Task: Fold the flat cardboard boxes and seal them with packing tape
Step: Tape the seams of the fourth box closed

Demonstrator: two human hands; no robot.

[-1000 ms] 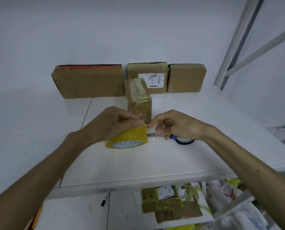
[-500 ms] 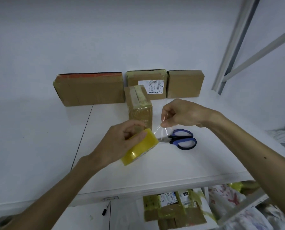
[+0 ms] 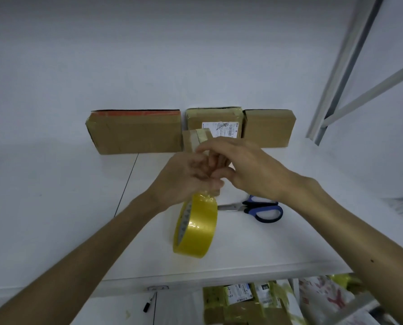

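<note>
The yellow tape roll point(image 3: 195, 227) hangs in the air just over the white table point(image 3: 78, 207), right under the two hands. The left hand point(image 3: 186, 177) has its fingers curled tight on the top of the roll, where the loose bit of tape comes off, so the roll can dangle and turn. The right hand point(image 3: 249, 170) comes in from the side with bent fingers that meet the left hand's fingers. It looks like they are pinching the sticky end, but that spot is blurry, so I cannot tell for sure. I think the person is getting the end free so a strip can be pulled out. The small box point(image 3: 194, 140) stands upright just behind the hands, close by, so the tape does not have to go far. It already has tape on its top. The scissors point(image 3: 263, 209) lie flat on the table just beside the roll, on the right, ready to cut the strip. Three more boxes stand in a row against the wall: a long box point(image 3: 137, 132), a labelled box point(image 3: 213, 119) and a plain box point(image 3: 268, 127). They look taped too, and they are pushed back out of the way.
</note>
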